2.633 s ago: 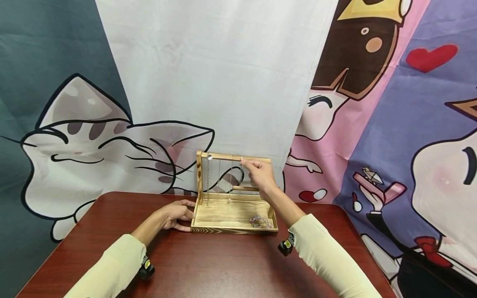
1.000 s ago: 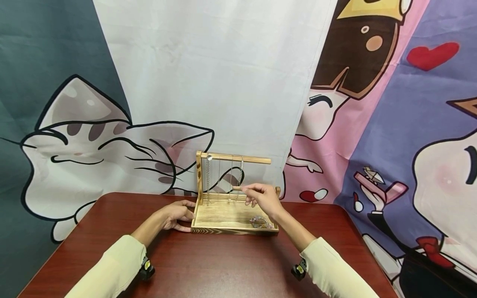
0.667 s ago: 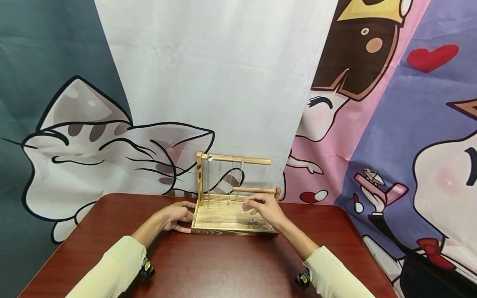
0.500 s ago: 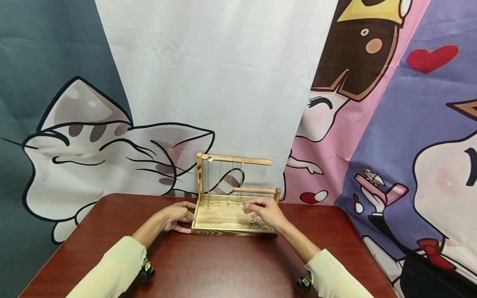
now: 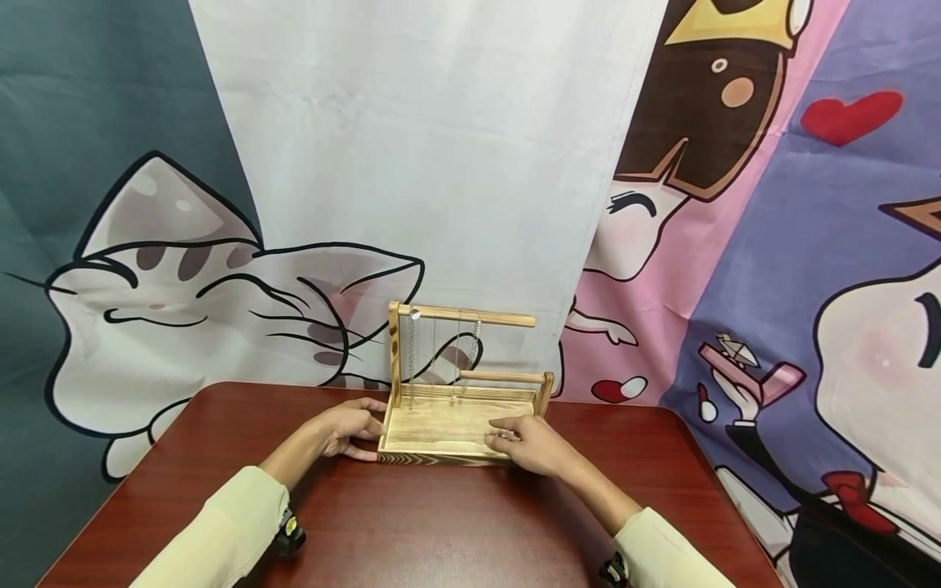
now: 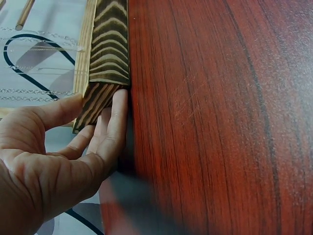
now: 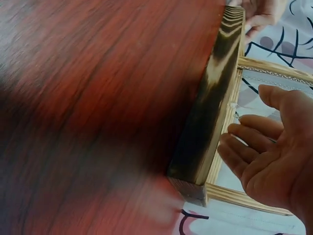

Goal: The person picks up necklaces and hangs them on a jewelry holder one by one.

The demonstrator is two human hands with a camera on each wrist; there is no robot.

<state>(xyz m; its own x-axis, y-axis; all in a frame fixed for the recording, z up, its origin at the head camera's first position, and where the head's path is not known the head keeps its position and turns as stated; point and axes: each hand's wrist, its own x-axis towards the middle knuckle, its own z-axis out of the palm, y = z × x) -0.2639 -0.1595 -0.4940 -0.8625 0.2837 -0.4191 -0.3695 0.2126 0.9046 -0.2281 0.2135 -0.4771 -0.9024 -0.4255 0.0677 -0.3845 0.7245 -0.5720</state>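
A wooden jewelry stand (image 5: pixel 426 429) with a shallow tray base sits near the back of the table. Several silvery necklaces (image 5: pixel 411 359) hang from its upper rod (image 5: pixel 510 319). My left hand (image 5: pixel 347 426) holds the tray's left end; the left wrist view shows the thumb at the rim and the fingers against the dark-grained end wall (image 6: pixel 100 105). Over the tray's front right corner is my right hand (image 5: pixel 535 446), fingers loosely bent and thumb apart, with nothing between them in the right wrist view. Beneath it, a beaded bracelet (image 5: pixel 508 435) is mostly hidden.
A shorter lower rod (image 5: pixel 503 376) juts left from the right post (image 5: pixel 544 394). The reddish-brown table (image 5: pixel 441 523) extends in front and to both sides. Behind it hangs a cartoon-printed cloth (image 5: pixel 470 163).
My right hand has come down from the upper rod, past the hanging necklace, to the tray's front right corner, covering the bracelet there. The left hand has stayed at the tray's left end.
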